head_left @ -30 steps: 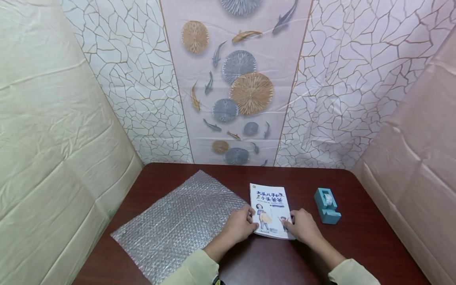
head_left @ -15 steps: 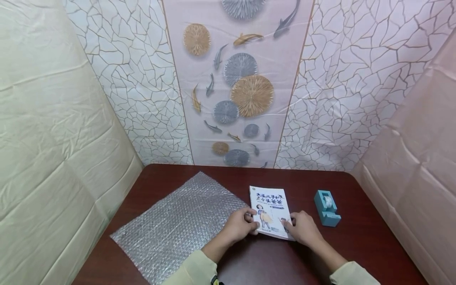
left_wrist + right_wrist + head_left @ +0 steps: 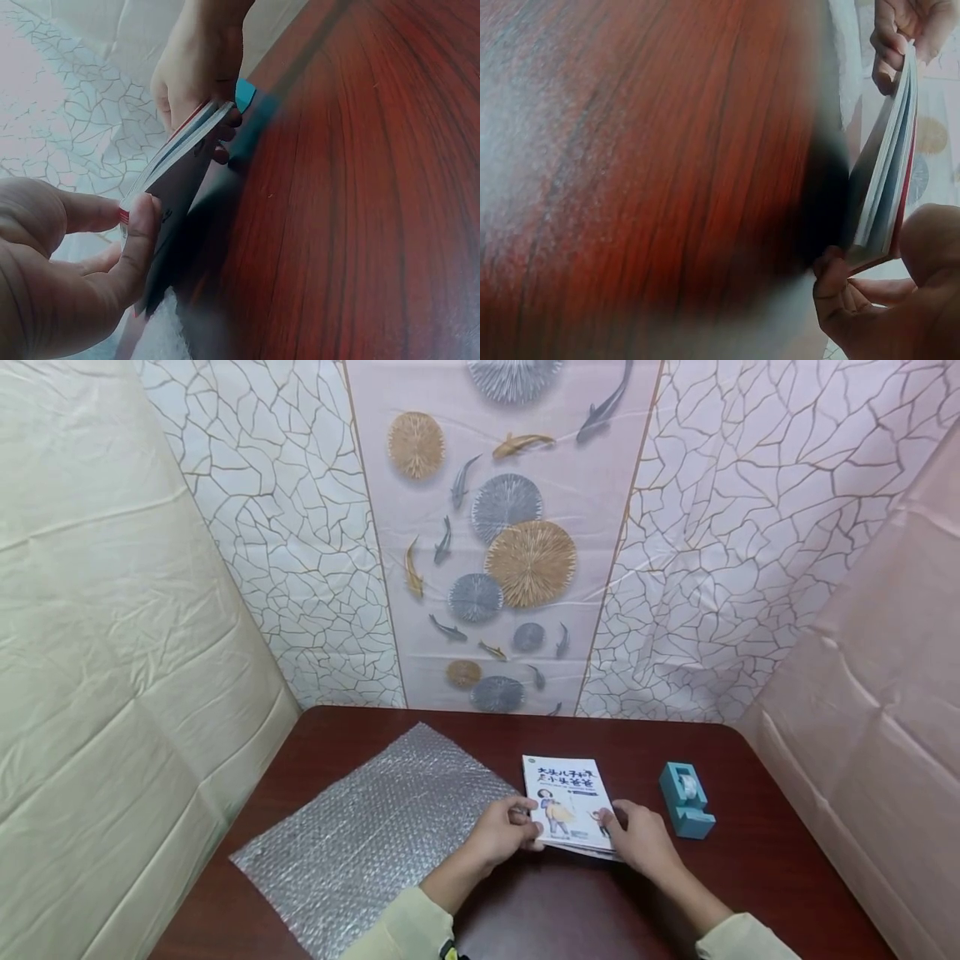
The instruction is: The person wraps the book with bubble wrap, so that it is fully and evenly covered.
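Note:
A white paperback book (image 3: pixel 566 793), its cover printed with dark Chinese characters and cartoon figures, is gripped by both hands. My left hand (image 3: pixel 501 833) pinches its left edge between thumb and fingers. At the lower right edge, my right hand (image 3: pixel 643 839) has its thumb on the cover and its fingers underneath. In the left wrist view, the near edge of the book (image 3: pixel 180 172) is raised off the table, with a dark shadow below. The right wrist view shows the pages of the book (image 3: pixel 889 172) slightly parted between the covers.
A sheet of bubble wrap (image 3: pixel 367 827) lies flat to the left, its right corner close to the left hand. Right of the book stands a teal tape dispenser (image 3: pixel 686 802) with a roll in it. The dark red wooden table (image 3: pixel 772 877) ends at a patterned cloth backdrop (image 3: pixel 675 568).
The near edge of the book has lifted and its pages have parted there. Both hands keep their places on its sides, the right thumb lying a little further up the cover.

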{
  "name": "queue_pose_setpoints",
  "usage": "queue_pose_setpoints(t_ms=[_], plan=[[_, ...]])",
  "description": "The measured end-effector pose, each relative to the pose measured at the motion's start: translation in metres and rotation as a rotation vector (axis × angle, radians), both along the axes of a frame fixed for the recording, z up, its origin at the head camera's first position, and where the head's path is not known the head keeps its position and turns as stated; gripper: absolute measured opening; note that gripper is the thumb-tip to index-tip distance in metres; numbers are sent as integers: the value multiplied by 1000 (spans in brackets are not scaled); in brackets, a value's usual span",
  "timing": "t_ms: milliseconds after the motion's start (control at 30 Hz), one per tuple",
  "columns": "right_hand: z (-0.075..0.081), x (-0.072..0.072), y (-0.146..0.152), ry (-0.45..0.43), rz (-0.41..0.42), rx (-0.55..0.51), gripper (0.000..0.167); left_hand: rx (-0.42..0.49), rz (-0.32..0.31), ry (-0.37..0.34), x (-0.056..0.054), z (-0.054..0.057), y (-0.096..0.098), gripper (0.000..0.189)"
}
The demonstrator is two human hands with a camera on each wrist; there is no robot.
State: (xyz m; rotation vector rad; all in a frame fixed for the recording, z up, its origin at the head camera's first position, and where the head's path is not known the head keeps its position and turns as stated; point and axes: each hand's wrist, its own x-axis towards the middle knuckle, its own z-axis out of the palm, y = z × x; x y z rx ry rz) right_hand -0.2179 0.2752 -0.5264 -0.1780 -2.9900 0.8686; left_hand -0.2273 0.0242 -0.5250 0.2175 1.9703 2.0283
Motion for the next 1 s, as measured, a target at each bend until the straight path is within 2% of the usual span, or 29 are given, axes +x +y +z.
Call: queue_pose_setpoints(t_ms=[200,367,667,833,1000], plan=[[-3,-3,5,9,10,-81,45,27,-10,-7,0,-3,-1,39],[-4,-8,8,-37,8,-126,50,73,-8,-38,-2,-3,-1,45],[-2,-9,11,-97,42,-197,60,19,-62,-34,-4,-4,-4,68],[-1,-8,10,-108,62,-221,61,2,-84,1,-5,-7,-5,72],[0,-8,11,-95,69,-216,62,-16,-77,32,-9,-9,-6,75]])
